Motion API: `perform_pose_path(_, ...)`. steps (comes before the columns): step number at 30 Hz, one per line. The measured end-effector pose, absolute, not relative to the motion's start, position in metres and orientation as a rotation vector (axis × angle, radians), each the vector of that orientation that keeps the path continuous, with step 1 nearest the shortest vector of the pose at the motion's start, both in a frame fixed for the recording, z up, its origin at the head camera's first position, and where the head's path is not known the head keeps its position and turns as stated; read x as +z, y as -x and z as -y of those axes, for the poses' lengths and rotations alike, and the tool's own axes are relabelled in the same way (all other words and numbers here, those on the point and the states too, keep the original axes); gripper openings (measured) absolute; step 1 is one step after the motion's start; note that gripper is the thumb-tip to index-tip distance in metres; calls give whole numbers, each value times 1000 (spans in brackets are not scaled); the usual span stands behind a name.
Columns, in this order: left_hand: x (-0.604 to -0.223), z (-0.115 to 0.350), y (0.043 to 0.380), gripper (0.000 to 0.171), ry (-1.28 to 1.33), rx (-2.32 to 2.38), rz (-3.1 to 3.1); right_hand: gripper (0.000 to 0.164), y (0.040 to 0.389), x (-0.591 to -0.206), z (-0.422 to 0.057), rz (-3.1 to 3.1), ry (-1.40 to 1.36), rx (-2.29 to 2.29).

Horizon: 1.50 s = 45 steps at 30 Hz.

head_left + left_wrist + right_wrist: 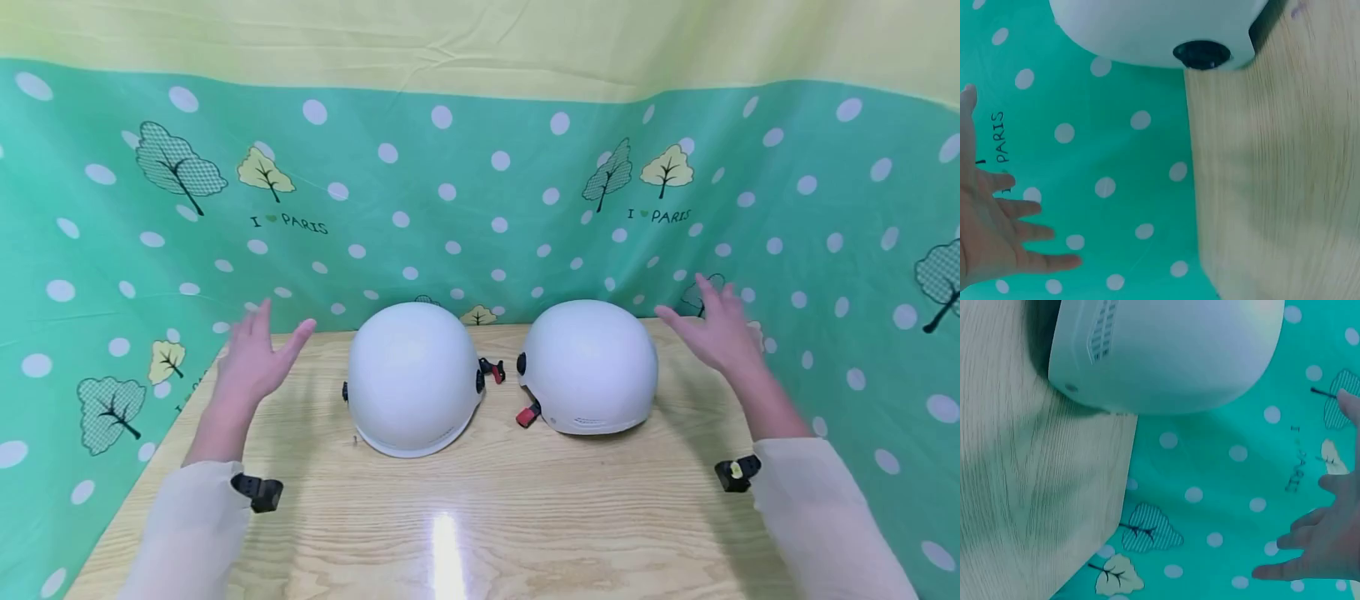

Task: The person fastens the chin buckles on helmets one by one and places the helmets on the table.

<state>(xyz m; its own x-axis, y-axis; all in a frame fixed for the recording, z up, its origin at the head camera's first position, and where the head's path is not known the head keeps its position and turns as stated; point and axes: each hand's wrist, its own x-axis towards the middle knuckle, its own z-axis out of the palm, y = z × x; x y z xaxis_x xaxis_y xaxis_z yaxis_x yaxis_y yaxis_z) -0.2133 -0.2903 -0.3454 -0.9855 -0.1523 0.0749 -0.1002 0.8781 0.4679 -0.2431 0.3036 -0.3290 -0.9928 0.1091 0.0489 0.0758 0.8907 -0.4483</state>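
Two white helmets sit dome up on the far part of the wooden tabletop [525, 525], side by side with a narrow gap between them. The left helmet [416, 379] has a black-and-red strap piece [495, 372] jutting from its right side; the right helmet [588, 367] shows a red buckle [528, 415] at its near left edge. The left hand [255, 358] hovers left of the left helmet, its grip spread wide, thumb well away from the fingers, holding nothing. The right hand [718, 333] hovers right of the right helmet, apart from it, its grip likewise splayed and bare. Green dotted cloth [465, 142] hangs behind the tabletop's far edge and along both sides.
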Motion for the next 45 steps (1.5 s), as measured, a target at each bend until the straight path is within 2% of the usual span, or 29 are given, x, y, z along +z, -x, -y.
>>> perform_pose_path(6, -349, 285, 213, 98, -187, -1160, 2831, 101, 244, -328, -278, 2931, 111, 952)
perform_pose_path(13, -359, 277, 213, 98, -189, -1369, 2814, 96, 244, -329, -246, 2876, 46, 1140)
perform_pose_path(33, -373, 259, 217, 96, -202, -1500, 2749, 85, 243, -335, -149, 2789, -179, 1335)
perform_pose_path(45, -382, 249, 222, 99, -207, -1542, 2769, 79, 247, -358, -98, 2823, -308, 1515)
